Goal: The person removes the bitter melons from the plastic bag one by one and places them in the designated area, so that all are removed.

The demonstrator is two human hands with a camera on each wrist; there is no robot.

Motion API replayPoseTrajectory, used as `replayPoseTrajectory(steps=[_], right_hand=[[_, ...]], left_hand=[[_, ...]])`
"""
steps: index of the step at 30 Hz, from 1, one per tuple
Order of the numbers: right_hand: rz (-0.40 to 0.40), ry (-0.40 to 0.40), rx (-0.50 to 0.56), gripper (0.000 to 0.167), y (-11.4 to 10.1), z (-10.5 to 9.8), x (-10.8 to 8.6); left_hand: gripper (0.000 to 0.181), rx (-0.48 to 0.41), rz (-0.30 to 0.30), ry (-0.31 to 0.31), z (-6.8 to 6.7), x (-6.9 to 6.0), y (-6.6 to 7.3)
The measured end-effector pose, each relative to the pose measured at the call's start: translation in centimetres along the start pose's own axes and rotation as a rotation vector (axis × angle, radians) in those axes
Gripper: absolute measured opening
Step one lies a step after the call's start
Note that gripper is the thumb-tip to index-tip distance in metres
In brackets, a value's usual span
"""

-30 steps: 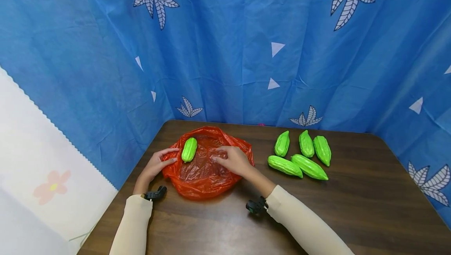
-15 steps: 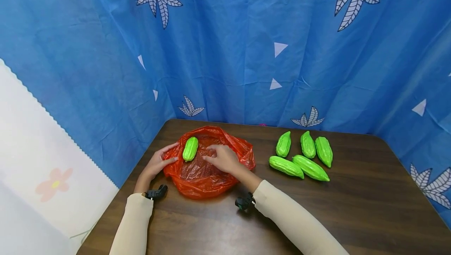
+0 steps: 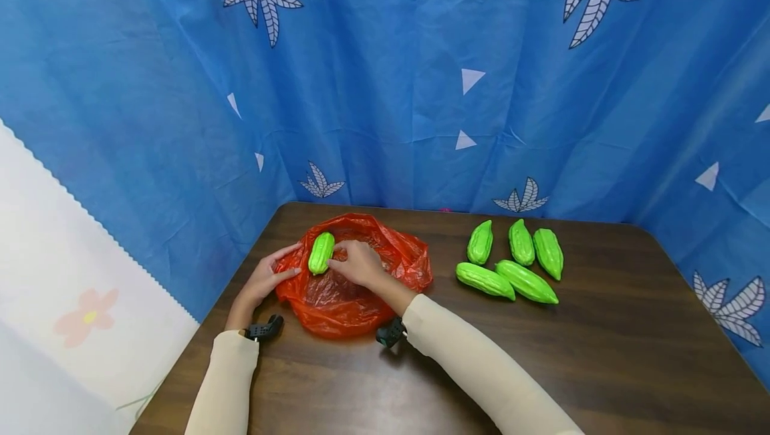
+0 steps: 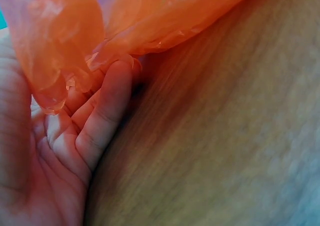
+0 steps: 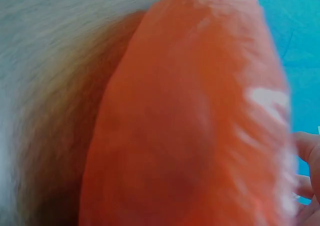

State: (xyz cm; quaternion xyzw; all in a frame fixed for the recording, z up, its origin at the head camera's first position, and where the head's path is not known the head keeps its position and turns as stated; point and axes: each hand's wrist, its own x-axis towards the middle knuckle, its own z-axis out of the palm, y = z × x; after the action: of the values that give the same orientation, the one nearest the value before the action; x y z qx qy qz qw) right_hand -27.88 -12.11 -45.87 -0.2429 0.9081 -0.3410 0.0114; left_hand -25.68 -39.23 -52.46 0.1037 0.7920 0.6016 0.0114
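Note:
A bright green, ribbed bitter gourd (image 3: pixel 321 253) lies inside the spread red plastic bag (image 3: pixel 345 318), near its left wall. My right hand (image 3: pixel 359 265) reaches over the bag from the right. Its thumb and forefinger are apart at the gourd's right side; whether they touch it, I cannot tell. In the right wrist view the bag wall (image 5: pixel 190 106) hides most of that hand. At the bag's left rim rests my left hand (image 3: pixel 265 279), thumb and fingers spread. The left wrist view shows its relaxed fingers (image 4: pixel 107 103) against the outside of the bag film (image 4: pixel 145 21).
Several more green bitter gourds (image 3: pixel 526 281) lie in a group on the right half of the dark wooden table (image 3: pixel 601 341). A blue curtain (image 3: pixel 385 87) with leaf prints hangs along the back and sides. Each wrist wears a small black camera (image 3: pixel 265 328).
My right hand has moved left across the bag, from its right part to beside the gourd. The left hand stays at the rim, and the gourd lies where it was.

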Motion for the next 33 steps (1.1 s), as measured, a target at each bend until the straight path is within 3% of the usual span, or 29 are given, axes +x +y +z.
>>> replayPoseTrajectory(steps=[8,25,33], right_hand=[[0.063,0.004,0.031,0.051,-0.4,1.5,0.7],[-0.012,-0.043,0.025,0.055,-0.4,2.7,1.9],[0.003,-0.105,-0.002,0.060,-0.9,2.9,2.5]], left_hand=[[0.063,0.010,-0.040,-0.005,-0.1,0.2,0.2],[0.062,0.016,0.004,-0.002,0.0,-0.1,0.4],[0.062,0.024,-0.017,0.022,0.0,-0.1,0.0]])
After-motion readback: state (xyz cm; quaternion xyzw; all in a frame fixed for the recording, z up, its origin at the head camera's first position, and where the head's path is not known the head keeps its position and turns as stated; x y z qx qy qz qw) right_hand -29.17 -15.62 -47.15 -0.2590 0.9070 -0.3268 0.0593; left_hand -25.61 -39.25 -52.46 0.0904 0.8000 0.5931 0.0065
